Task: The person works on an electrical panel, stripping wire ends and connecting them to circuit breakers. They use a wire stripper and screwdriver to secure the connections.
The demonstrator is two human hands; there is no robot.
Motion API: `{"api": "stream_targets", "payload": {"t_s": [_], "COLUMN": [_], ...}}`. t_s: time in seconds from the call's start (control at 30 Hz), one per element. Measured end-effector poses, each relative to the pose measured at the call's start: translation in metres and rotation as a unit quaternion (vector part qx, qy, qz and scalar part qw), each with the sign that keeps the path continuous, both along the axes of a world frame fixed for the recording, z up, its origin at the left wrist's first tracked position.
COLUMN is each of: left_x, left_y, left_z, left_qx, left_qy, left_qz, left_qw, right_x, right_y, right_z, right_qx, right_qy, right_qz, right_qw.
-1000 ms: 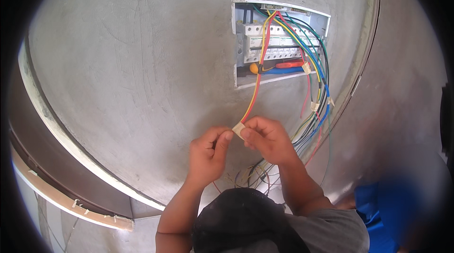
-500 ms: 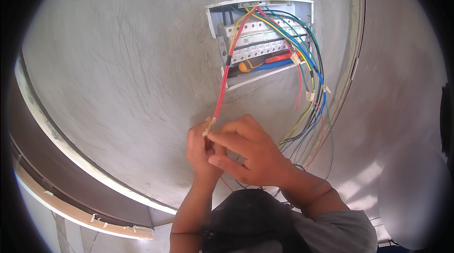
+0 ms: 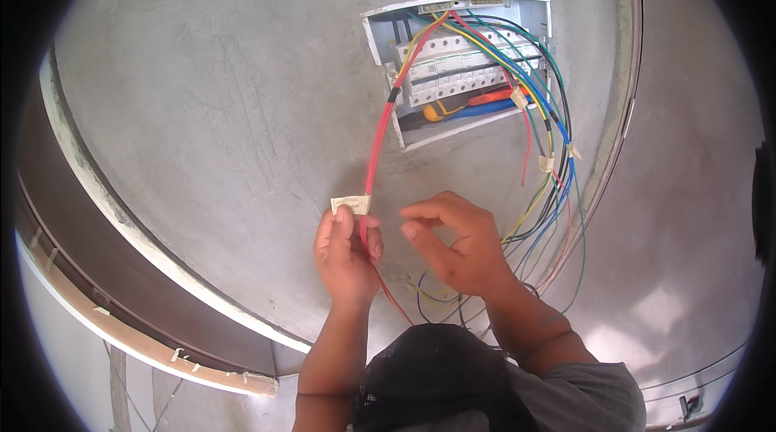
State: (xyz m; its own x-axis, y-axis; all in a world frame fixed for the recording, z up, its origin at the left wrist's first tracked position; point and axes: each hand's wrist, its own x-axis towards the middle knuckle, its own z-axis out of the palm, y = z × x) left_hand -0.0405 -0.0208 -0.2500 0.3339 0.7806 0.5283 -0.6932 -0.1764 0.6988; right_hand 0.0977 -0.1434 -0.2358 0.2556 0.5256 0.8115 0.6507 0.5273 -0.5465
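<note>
My left hand (image 3: 346, 262) is closed around a bundle of red wires (image 3: 377, 149), its thumb pressing a cream paper-like tag (image 3: 351, 205) that is wrapped on them. Writing shows on the tag. Beside it, my right hand (image 3: 462, 250) hovers with thumb and forefinger curved apart and nothing between them. Black tape (image 3: 394, 96) binds the red wires higher up, where they run into the top of a white distribution box (image 3: 375, 46) in the wall. The tail of the red wires hangs below my left hand.
Inside the box are rows of white circuit breakers (image 3: 453, 64) and tools with yellow, red and blue handles, among them a blue one (image 3: 473, 111). Several green, blue, black and yellow wires (image 3: 563, 129) with tags hang down at the right. Grey plastered wall (image 3: 226, 109) surrounds the box.
My right hand has drawn away from the tag to the right. My left hand has turned, so the tag now faces out flat under its thumb.
</note>
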Motion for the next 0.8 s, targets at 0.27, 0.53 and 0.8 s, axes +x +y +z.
{"api": "stream_targets", "payload": {"t_s": [0.27, 0.53, 0.8], "left_x": [-0.003, 0.009, 0.021], "left_y": [0.007, 0.019, 0.019], "left_z": [-0.009, -0.046, -0.058], "left_qx": [-0.033, 0.302, 0.449], "left_qy": [-0.027, 0.006, 0.042], "left_qz": [-0.072, 0.167, 0.309], "left_qw": [0.996, 0.939, 0.837], "right_x": [0.002, 0.016, 0.028], "right_y": [0.001, 0.008, 0.027], "right_z": [0.002, -0.001, -0.007], "right_qx": [-0.018, -0.047, -0.094], "right_qy": [0.037, 0.063, 0.108], "right_qz": [0.017, 0.100, 0.186], "right_qw": [0.999, 0.992, 0.972]}}
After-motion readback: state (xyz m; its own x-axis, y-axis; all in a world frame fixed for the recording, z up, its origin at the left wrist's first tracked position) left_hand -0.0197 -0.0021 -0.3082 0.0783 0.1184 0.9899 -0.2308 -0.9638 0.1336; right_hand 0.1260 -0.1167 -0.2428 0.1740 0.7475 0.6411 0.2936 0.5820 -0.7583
